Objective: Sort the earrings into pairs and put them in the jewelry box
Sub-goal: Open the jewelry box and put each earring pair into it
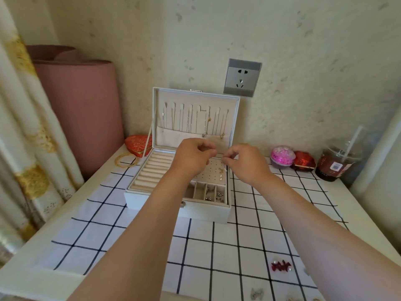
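Checked cloth on tabletop. Back left: red heart box, gold bangles just in front. Back right: pink dome, red box beside it, drink cup w/ straw. Wall socket above; pink roll, curtain at left.

Two hands in shot, and it's bare arms all the way. The left hand has a broad back, with the knuckles showing as a soft ridge just behind the fingers and a bare wrist behind that. The left forearm is uncovered from the wrist right back to the bottom edge, smooth, and the wide lens swells it the farther it gets from the fingers. Over to the right hand: bare back, bare wrist, fingers rounded at the tips. The right forearm is bare too, thickening away from the fingers. The nails look short and plain, though at this size it's hard to be sure.
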`<state>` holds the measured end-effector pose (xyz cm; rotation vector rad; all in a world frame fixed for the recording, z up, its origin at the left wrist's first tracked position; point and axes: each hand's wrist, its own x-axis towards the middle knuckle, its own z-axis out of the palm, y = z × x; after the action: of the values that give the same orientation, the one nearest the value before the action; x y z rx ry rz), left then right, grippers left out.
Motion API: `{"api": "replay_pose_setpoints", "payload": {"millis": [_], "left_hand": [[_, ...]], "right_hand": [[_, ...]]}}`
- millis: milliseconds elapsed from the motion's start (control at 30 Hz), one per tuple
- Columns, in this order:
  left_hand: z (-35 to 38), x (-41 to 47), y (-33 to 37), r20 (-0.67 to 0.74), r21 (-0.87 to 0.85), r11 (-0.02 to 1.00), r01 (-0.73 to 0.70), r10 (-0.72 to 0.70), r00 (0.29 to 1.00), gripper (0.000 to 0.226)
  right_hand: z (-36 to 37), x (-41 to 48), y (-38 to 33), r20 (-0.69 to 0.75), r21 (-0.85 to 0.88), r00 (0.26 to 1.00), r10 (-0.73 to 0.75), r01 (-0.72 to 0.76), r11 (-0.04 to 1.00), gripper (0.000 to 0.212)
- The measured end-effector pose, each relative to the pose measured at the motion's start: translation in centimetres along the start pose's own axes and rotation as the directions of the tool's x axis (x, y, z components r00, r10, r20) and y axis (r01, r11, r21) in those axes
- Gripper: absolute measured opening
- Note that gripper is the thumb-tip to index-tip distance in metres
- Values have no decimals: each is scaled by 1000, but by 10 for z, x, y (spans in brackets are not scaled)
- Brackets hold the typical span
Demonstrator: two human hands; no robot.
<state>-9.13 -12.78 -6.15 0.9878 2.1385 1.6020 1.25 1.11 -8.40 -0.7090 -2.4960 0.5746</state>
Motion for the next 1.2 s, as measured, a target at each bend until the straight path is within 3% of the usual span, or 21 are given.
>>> {"api": "replay_pose_setpoints", "payload": {"millis": [300,433,633,800,1133,1200], "left_hand": [[-3,-1,0,0,83,997,-1,1,1000,8],[-3,-1,1,8,70,998,-2,2,1000,5],[0,-2,6,6,60,998,6,-6,1000,15],[4,-3,12,17,54,998,27,-28,999,21],[4,-6,15,80,-71,991,117,-112,990,24],[5,-5,13,77,-14,996,86,-85,993,25]], "right_hand": [[1,2,-2,-7,-111,998,-69,68,991,5],[-3,4,-4,74,-151,991,-109,119,981,13],[-17,9,-6,64,134,998,-17,8,991,12],[-34,9,-21,108,472,993,-43,-13,881,14],[-33,8,-16,86,584,996,-27,-29,812,9],[-29,9,-13,55,556,998,-3,-28,831,10]]}}
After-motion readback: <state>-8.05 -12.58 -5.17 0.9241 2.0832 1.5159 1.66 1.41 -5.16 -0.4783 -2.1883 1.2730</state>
